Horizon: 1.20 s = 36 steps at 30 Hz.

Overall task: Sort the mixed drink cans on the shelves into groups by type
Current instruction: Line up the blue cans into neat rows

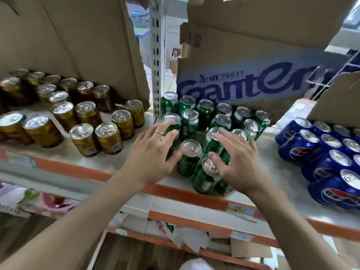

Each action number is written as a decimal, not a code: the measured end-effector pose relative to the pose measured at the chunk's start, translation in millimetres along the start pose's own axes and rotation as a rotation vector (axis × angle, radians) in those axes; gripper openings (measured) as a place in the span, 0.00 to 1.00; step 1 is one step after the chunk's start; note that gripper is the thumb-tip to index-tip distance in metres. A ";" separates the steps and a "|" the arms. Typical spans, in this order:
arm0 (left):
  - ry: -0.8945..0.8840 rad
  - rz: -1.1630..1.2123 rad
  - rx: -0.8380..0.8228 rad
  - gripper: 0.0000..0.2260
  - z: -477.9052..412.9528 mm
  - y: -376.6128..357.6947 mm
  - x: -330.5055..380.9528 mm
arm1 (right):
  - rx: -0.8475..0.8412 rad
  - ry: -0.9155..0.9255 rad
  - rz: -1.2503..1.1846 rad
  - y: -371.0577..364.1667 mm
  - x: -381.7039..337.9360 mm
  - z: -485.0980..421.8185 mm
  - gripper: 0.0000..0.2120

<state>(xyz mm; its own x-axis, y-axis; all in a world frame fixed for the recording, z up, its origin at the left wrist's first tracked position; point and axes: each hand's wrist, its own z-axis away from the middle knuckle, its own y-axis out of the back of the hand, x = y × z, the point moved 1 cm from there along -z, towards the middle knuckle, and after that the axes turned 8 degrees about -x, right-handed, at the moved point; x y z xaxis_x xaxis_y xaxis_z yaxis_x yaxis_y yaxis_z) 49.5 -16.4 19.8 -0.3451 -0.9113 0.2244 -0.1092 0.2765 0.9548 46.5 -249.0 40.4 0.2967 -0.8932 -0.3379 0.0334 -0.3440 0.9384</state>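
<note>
Head view: both hands over green cans (190, 121) grouped mid-shelf, just R of steel upright (156, 55). L hand (153, 152) spread, ring on finger, fingertips touching lids of front-L green cans. R hand (236, 162) spread too, thumb on front can's lid (209, 166), fingers across cans behind. Neither grips a can. Gold cans (85, 121) stand to L, well apart; blue cans (319, 151) to R. Shelf (81, 152) has orange front edge. Cardboard box (253, 55) behind green grp, blue lettering.
</note>
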 end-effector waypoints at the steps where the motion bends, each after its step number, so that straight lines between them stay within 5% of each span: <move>1: 0.005 -0.007 -0.011 0.25 -8.2 -1.3 -3.3 | -0.001 0.003 0.004 0.5 1.3 -7.7 0.28; 8: 0.142 0.011 -0.098 0.21 -58.3 -5.7 -13.8 | -0.072 0.027 0.009 10.2 22.1 -64.6 0.27; 15: 0.329 0.019 -0.305 0.30 -95.9 -2.5 -29.7 | -0.202 0.076 0.052 7.1 40.1 -117.9 0.29; 26: 0.316 0.192 -0.202 0.28 -123.8 -9.8 -67.2 | -0.241 -0.075 0.163 -22.1 14.9 -165.6 0.31; 36: 0.218 0.326 -0.253 0.28 -149.0 -5.0 -100.0 | -0.115 -0.065 0.214 -37.9 1.8 -168.4 0.29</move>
<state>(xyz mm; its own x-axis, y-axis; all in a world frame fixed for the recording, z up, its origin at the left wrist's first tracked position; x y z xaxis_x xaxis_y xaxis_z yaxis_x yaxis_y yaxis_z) 223.4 27.9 21.6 -0.1165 -0.8397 0.5304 0.2120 0.5007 0.8393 206.6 -188.8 16.4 0.2463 -0.9603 -0.1310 0.0858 -0.1130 0.9899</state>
